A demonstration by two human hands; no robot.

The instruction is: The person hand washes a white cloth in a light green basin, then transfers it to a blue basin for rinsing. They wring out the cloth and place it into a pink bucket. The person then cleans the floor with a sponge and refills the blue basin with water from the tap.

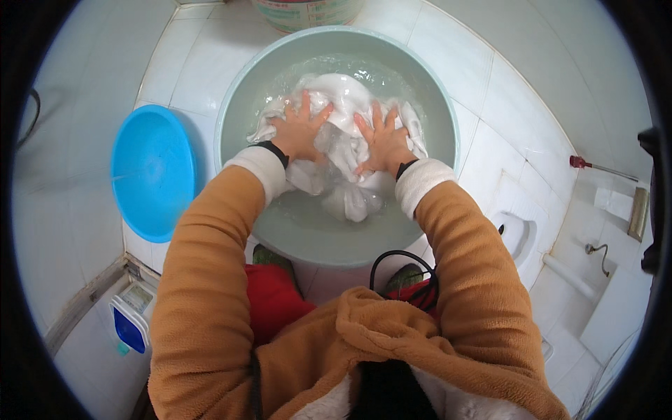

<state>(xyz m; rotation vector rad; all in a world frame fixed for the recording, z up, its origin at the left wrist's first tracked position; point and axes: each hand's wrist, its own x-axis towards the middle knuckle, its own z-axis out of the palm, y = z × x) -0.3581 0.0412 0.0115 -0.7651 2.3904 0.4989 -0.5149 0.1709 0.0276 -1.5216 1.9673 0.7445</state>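
Note:
A large pale grey-green basin [241, 91] holds water and a wet white cloth [343, 91], which is bunched up and partly under the surface. With fingers spread, my left hand [299, 129] presses on the cloth's left side. My right hand [385, 140] lies on its right side, fingers likewise apart. Neither hand grips the fabric. Between them a wet fold bulges up, and more cloth floats toward the near side. Dark bands circle both wrists, below turned-back white cuffs.
A blue basin [154, 175] leans by the left wall. Behind the big basin stands a patterned bucket [308, 10]. A squat toilet [516, 234] is set in the white tiled floor at right, with a red-ended stick [602, 168] beyond. A blue-and-white container [131, 325] sits lower left.

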